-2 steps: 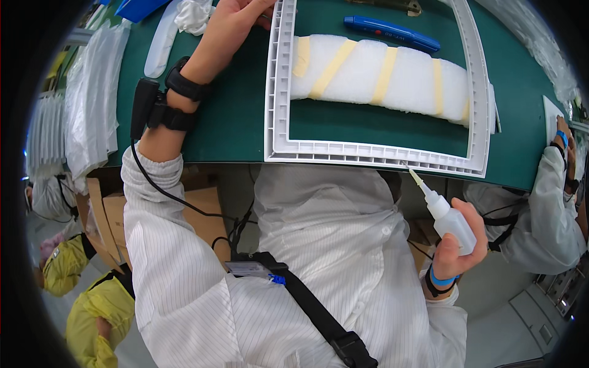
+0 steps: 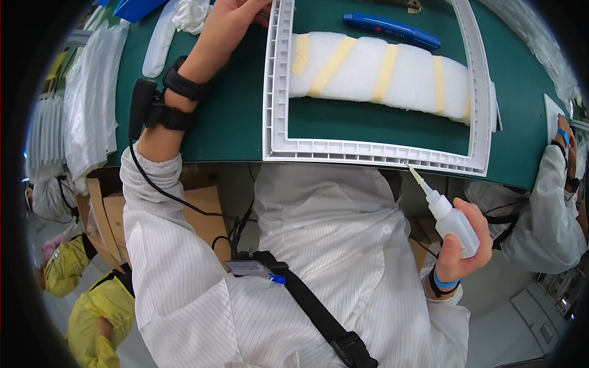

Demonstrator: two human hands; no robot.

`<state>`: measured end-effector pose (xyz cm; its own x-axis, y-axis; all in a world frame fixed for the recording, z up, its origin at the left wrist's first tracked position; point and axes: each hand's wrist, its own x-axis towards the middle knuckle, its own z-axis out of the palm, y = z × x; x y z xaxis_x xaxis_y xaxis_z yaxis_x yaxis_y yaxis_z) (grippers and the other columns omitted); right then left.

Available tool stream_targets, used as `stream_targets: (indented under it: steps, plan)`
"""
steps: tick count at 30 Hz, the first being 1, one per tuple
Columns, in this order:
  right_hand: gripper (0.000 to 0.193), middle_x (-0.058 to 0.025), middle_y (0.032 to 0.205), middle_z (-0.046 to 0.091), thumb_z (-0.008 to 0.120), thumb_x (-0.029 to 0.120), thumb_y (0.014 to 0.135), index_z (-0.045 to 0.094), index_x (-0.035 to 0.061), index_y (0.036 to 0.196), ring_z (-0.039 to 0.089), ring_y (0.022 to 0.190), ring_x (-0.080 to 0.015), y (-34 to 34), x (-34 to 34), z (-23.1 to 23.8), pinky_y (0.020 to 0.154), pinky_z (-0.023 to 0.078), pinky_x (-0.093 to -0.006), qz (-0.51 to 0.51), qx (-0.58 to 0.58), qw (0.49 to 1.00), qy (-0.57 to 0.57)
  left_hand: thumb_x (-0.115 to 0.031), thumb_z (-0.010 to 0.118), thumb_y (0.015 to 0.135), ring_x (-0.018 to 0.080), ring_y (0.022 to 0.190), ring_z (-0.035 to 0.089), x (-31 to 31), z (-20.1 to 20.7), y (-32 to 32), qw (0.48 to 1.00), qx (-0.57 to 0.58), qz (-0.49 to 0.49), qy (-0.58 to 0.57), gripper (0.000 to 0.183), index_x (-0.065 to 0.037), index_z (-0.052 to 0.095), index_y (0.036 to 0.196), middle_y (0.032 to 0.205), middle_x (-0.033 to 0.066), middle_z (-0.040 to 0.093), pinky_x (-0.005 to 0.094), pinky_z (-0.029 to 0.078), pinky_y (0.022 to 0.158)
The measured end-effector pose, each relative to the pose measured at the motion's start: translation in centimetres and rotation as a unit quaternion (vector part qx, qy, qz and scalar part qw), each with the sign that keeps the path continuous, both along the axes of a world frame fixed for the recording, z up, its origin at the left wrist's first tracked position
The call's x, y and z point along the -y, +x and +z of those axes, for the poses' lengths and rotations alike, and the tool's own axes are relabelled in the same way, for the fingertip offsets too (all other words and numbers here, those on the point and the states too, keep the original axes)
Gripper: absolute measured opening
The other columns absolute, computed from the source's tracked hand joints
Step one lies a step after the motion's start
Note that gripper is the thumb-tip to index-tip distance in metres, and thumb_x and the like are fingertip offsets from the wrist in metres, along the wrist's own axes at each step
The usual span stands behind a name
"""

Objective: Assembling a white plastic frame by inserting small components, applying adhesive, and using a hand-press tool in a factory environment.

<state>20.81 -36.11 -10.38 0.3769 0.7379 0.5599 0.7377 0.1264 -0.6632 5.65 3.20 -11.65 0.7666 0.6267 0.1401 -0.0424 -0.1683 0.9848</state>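
A white ribbed plastic frame point(image 2: 343, 151) lies on the green table, its near side along the table's front edge. My right hand point(image 2: 469, 248) is closed around a small translucent squeeze bottle point(image 2: 457, 230). The bottle tilts up to the left, and its thin nozzle tip meets the near rail of the frame toward the right corner. At the upper left side of the frame is my left hand point(image 2: 245, 13), its fingers at the rail and partly hidden behind it, so the grip is hard to see. Inside the frame's opening lies a white foam pad point(image 2: 350, 69) with yellow tape strips.
Beyond the pad lies a blue marker-like tool point(image 2: 392, 29). To the left are crumpled white material point(image 2: 192, 15), a long translucent strip point(image 2: 161, 40) and plastic bags point(image 2: 92, 92). A co-worker's hand point(image 2: 563, 126) rests at the right. Cardboard boxes point(image 2: 199, 208) stand below the table.
Almost nothing differs. My right hand and the bottle have shifted very slightly to the right, with the nozzle still at the near rail.
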Motion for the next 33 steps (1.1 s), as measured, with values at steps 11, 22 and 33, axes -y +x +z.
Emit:
stream_targets:
  steps: [11, 22, 33]
  plan:
    - [0.039, -0.018, 0.087, 0.071, 0.069, 0.015, 0.07, 0.066, -0.0101, 0.1, 0.045, 0.047, -0.0145, -0.4, -1.6, 4.5, 0.043, 0.033, -0.0256, 0.012, 0.051, 0.995, -0.081, -0.023, 0.053, 0.102, 0.0042, 0.085, 0.054, 0.1, -0.2, 0.2, 1.0, 0.001, 0.016, -0.008, 0.052, -0.006, 0.037, 0.149, 0.107, -0.0011, 0.061, 0.0186, 0.046, 0.077]
    - [0.046, -0.0152, 0.079, 0.067, 0.07, 0.024, 0.08, 0.064, -0.0117, 0.108, 0.046, 0.051, -0.0151, -0.1, -0.8, 2.9, 0.046, 0.034, -0.027, -0.007, -0.003, 0.998, -0.058, -0.023, 0.053, 0.102, 0.0023, 0.082, 0.05, 0.0, 0.3, 0.4, 0.999, -0.023, 0.025, 0.007, 0.054, -0.008, 0.035, 0.15, 0.103, -0.0029, 0.059, 0.0171, 0.044, 0.073]
    - [0.059, -0.0165, 0.097, 0.067, 0.071, 0.041, 0.086, 0.057, -0.0067, 0.119, 0.067, 0.085, -0.0234, -0.7, 2.0, -2.1, 0.077, 0.053, -0.0359, 0.0, -0.503, 0.864, -0.029, -0.023, 0.065, 0.093, 0.0111, 0.084, 0.062, 2.7, 2.3, -0.6, 0.983, -0.167, 0.056, -0.056, 0.062, -0.001, 0.034, 0.142, 0.099, 0.0082, 0.066, 0.0245, 0.05, 0.077]
